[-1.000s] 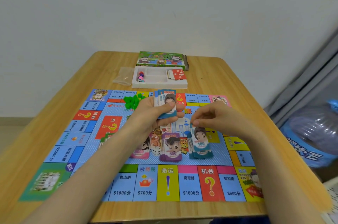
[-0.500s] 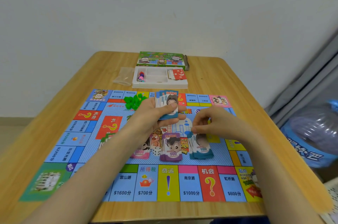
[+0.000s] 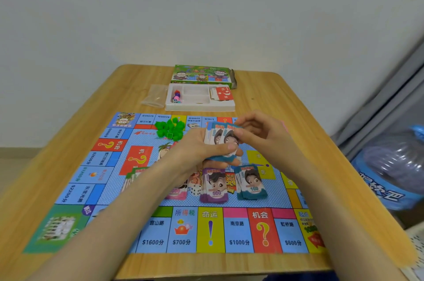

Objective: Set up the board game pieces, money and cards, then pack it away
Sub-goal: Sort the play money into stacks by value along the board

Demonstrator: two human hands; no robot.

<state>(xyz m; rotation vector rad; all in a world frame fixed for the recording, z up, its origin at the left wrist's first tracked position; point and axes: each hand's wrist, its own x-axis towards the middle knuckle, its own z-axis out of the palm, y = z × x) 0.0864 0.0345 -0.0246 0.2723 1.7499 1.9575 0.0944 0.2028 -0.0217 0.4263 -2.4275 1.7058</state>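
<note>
wooden table (image 3: pixel 298 106) carried the game board (image 3: pixel 238 232) lying flat, its row of price squares nearest the person. just beyond that row, on the board's middle, sat stacks of play money: a purple 500 stack (image 3: pixel 214 186), a teal 100 stack (image 3: pixel 251 183) just to its right, and a pink stack (image 3: pixel 176 195) partly hidden under the left forearm, with a white die (image 3: pixel 195 189) between the pink and purple ones. above these, the left hand (image 3: pixel 202 149) gripped a wad of teal notes (image 3: pixel 218 137), thumb curled across its face, while the right hand (image 3: pixel 257 133) pinched the top note's upper edge between thumb and fingertips. farther on, green houses (image 3: pixel 169 129) lay heaped on the board. past the board's far edge stood a white tray (image 3: pixel 199 107) holding coloured pawns (image 3: pixel 176 96) and red cards (image 3: pixel 223 93), a clear bag (image 3: pixel 156 94) just to its left, and the game box (image 3: pixel 202 75) behind it.
</note>
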